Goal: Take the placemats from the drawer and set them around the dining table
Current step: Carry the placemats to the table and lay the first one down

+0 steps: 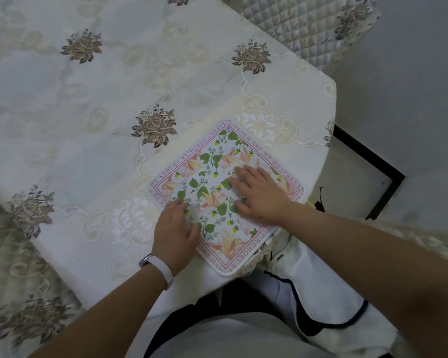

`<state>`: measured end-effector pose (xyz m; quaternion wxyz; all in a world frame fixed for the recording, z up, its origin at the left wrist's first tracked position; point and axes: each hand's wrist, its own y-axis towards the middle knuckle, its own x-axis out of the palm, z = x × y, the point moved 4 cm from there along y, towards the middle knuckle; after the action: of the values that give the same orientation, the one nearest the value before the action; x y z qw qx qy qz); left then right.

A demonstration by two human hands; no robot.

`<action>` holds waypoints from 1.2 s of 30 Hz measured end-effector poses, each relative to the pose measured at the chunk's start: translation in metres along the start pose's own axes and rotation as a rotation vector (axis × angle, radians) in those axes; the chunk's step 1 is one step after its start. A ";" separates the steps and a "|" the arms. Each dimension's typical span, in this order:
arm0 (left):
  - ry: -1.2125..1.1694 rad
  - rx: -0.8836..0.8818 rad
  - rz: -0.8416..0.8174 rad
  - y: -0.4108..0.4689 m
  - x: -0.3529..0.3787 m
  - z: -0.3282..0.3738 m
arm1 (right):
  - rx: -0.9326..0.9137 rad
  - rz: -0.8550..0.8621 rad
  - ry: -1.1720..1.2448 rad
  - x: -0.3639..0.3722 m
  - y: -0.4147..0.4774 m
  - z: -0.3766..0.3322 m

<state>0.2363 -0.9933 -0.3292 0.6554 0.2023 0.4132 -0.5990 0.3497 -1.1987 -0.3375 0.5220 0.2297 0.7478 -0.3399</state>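
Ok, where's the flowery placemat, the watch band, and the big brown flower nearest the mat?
placemat [212, 177], head view, bare floral middle.
watch band [163, 270], head view, strap on left wrist.
brown flower [154, 126], head view, its centre.

Dining table [49, 104] w/ embroidered tablecloth [166, 73]; floral placemat [212, 177] near edge.

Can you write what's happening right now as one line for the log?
step: placing | placemat flat at table edge | left hand and right hand pressing it, palms down
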 end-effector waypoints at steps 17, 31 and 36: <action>0.476 0.206 -0.082 0.109 0.004 -0.009 | -0.170 0.018 -0.070 -0.010 0.135 -0.033; 0.461 0.094 -0.018 0.134 -0.016 -0.024 | 0.142 0.089 0.008 -0.028 0.152 0.029; 0.464 0.040 -0.006 0.111 -0.022 -0.042 | 0.255 0.089 0.036 -0.020 0.108 0.046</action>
<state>0.3303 -0.9250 -0.3614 0.5371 0.3463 0.5414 -0.5463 0.4609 -1.1607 -0.3580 0.4898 0.3332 0.6968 -0.4044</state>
